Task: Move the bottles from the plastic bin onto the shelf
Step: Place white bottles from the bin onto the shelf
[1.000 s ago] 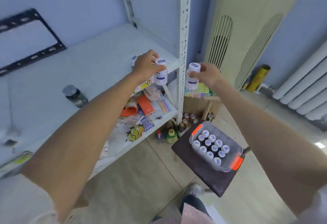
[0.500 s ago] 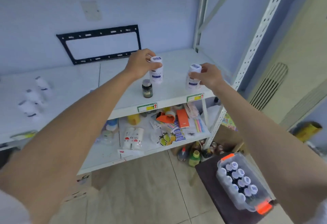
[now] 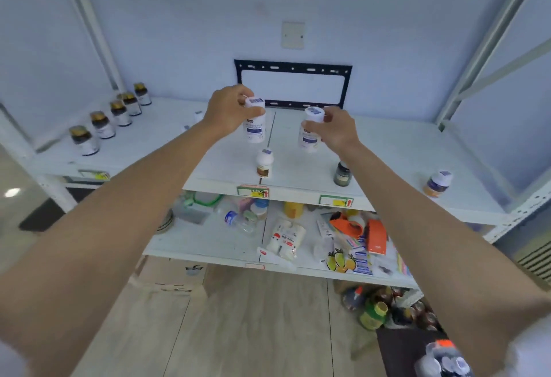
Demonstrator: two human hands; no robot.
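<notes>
At the bottom right corner, nearest the camera, the clear plastic bin with an orange latch (image 3: 444,357) sits on a dark stool (image 3: 399,347), white caps of more bottles showing inside it, so the job looks well short of finished. Beyond it, the cluttered lower white shelf board (image 3: 208,242) carries packets, tubes and loose bottles. Above that, the person reaches both bare arms out over the upper white metal shelf (image 3: 387,150). The left hand (image 3: 228,109) curls its fingers round the cap end of a white plastic bottle with a blue-printed label (image 3: 255,126), and the right hand (image 3: 337,130) grips a second white bottle of the same kind (image 3: 310,133) the same way; holding by the top leaves each base free to be set down. Both bottles hang upright, long axis near vertical, barcoded caps up and bases down, each leaning slightly; they appear to be above the shelf board and not yet resting on it. Just in front of them stand a small white-capped brown bottle (image 3: 264,163) and a dark glass jar (image 3: 342,172), while an orange-labelled bottle (image 3: 436,184) stands far right. Farthest back on the left, a row of amber gold-capped jars (image 3: 119,112) lines up toward the pale blue wall, below a black rectangular wall bracket (image 3: 293,84).
</notes>
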